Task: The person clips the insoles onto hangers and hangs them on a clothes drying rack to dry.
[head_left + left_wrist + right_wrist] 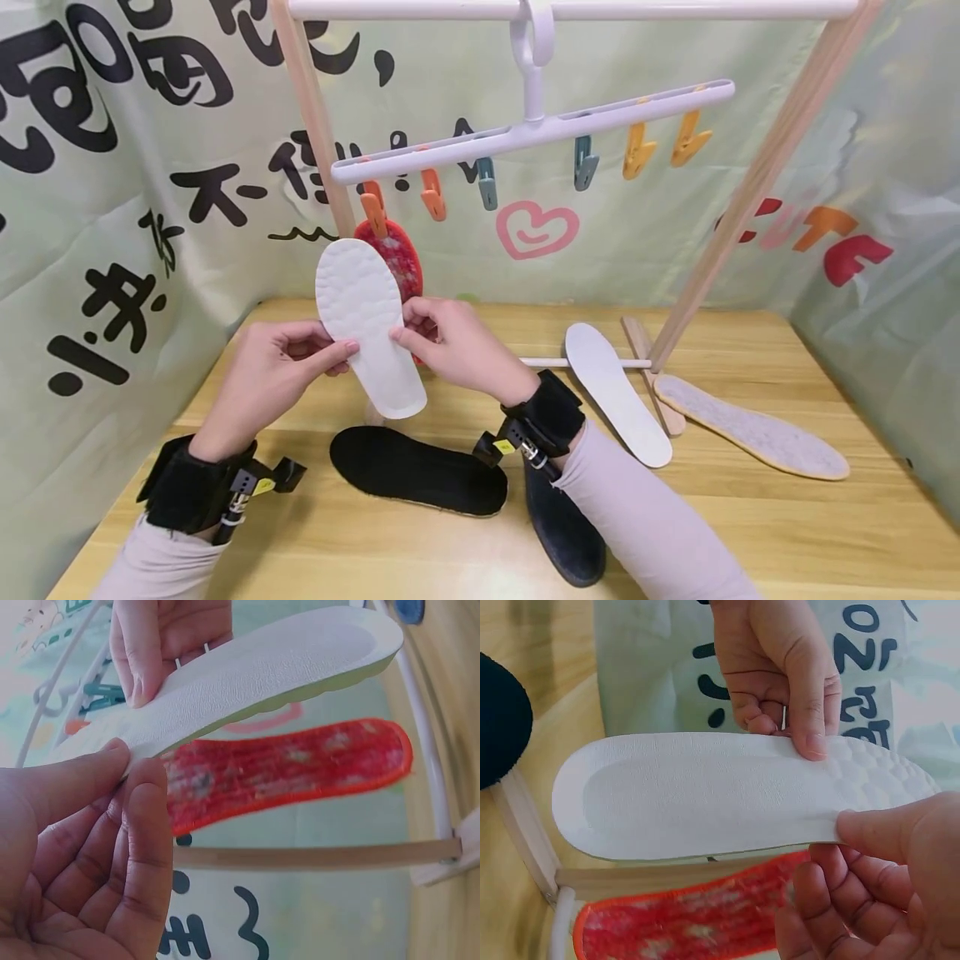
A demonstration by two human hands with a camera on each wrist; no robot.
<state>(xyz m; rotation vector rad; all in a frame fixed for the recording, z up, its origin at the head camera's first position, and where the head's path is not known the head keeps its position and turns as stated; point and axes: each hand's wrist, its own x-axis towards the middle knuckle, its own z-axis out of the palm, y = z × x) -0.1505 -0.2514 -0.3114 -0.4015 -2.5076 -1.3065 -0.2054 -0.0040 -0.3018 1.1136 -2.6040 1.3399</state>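
Note:
A white insole (367,325) with a dimpled forefoot is held up in front of the rack, wide end upward. My left hand (281,367) pinches its left edge between thumb and fingers. On the opposite edge, my right hand (457,342) pinches it the same way. Green shows along the insole's underside edge in the left wrist view. Behind it hangs a red insole (292,772) with a fuzzy mottled face, clipped by an orange clothespin (373,208) and partly hidden by the white one in the head view.
A white hanger (532,133) carries more pins, including an orange clothespin (432,194) and a yellow clothespin (640,152). On the table lie a black insole (420,471), a dark insole (566,525) under my right forearm, a white insole (618,396) and a grey insole (750,427).

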